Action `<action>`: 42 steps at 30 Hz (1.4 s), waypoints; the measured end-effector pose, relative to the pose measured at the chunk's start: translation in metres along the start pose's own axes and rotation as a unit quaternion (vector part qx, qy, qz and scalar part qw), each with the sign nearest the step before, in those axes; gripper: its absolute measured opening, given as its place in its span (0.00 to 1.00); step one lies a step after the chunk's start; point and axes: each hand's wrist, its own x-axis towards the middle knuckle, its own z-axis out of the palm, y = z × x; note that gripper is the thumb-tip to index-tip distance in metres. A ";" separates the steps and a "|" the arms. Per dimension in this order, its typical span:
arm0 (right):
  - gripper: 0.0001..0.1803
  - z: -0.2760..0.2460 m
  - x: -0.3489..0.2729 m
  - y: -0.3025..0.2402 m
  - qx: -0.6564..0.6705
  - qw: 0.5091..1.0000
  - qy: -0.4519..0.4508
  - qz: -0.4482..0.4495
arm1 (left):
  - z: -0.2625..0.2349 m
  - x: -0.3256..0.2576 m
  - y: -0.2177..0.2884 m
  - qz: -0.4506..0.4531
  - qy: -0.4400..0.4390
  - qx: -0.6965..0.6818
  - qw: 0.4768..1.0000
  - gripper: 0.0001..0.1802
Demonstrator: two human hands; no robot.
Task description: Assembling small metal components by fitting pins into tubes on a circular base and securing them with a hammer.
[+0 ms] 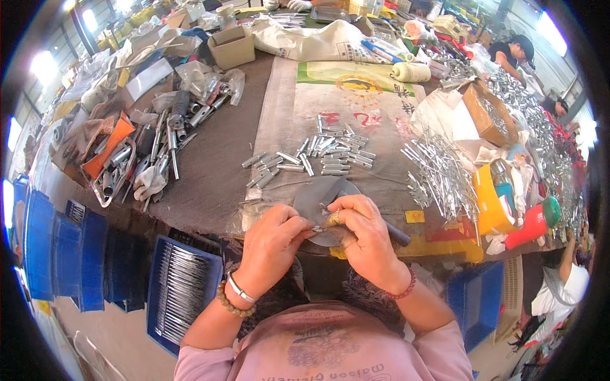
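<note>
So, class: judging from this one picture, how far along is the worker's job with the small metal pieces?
Possibly done: a blue plastic crate at the worker's left holds rows of thin metal rods. In hand: the left hand and right hand pinch one small piece over a grey round pad. Seemingly left: short silver metal tubes and loose thin silver pins on the table.

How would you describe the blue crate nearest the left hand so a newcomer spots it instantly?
Start at the work table's near edge, where both hands meet. Drop below the left hand and left of its forearm: the blue crate sits there. Unlike the darker stacked blue crates further left, it is open-topped and packed with shiny metal rods laid side by side.
</note>
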 end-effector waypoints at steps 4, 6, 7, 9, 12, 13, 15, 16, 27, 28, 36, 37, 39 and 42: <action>0.15 0.010 0.000 0.002 -0.040 0.999 0.004 -0.007 | 0.000 0.001 0.001 0.003 -0.001 -0.005 1.000 0.12; 0.15 0.012 -0.001 0.004 -0.044 0.999 0.005 -0.010 | 0.000 0.000 0.000 0.004 0.003 -0.005 1.000 0.11; 0.16 0.012 -0.001 0.004 -0.051 0.999 0.007 -0.011 | 0.000 0.000 0.000 0.007 0.005 -0.006 1.000 0.11; 0.16 0.013 -0.001 0.005 -0.052 0.999 0.010 -0.010 | 0.000 0.000 0.001 0.006 0.005 -0.007 1.000 0.11; 0.17 0.015 -0.001 0.005 -0.059 0.998 0.011 -0.007 | -0.001 0.000 0.003 0.004 0.004 -0.006 1.000 0.11; 0.17 0.015 -0.001 0.004 -0.065 0.998 0.011 -0.006 | -0.002 0.000 0.003 0.003 0.003 -0.005 1.000 0.11; 0.17 0.015 -0.002 0.003 -0.070 0.998 0.006 -0.007 | -0.001 0.000 0.002 0.005 0.004 -0.006 1.000 0.11; 0.17 0.014 -0.002 0.002 -0.075 0.997 0.002 -0.007 | -0.001 0.000 0.001 0.007 0.006 -0.008 1.000 0.11; 0.10 0.006 0.007 -0.021 -0.213 0.975 -0.032 -0.060 | 0.002 -0.003 -0.001 0.007 0.008 0.001 1.000 0.12; 0.10 0.004 0.010 -0.023 -0.233 0.969 -0.052 -0.069 | 0.002 -0.003 0.000 0.006 0.007 0.004 1.000 0.12; 0.12 0.007 0.009 -0.019 -0.228 0.968 -0.075 -0.072 | 0.002 -0.003 -0.001 0.011 0.009 -0.001 1.000 0.11; 0.12 0.009 0.006 -0.016 -0.204 0.975 -0.050 -0.069 | 0.003 -0.003 0.000 0.008 0.011 -0.003 1.000 0.11; 0.12 0.014 0.002 -0.012 -0.185 0.980 -0.032 -0.060 | 0.004 -0.003 0.000 0.009 0.015 -0.003 1.000 0.11; 0.13 0.016 0.000 -0.011 -0.168 0.984 -0.014 -0.051 | 0.005 -0.002 0.001 0.004 0.016 -0.003 1.000 0.11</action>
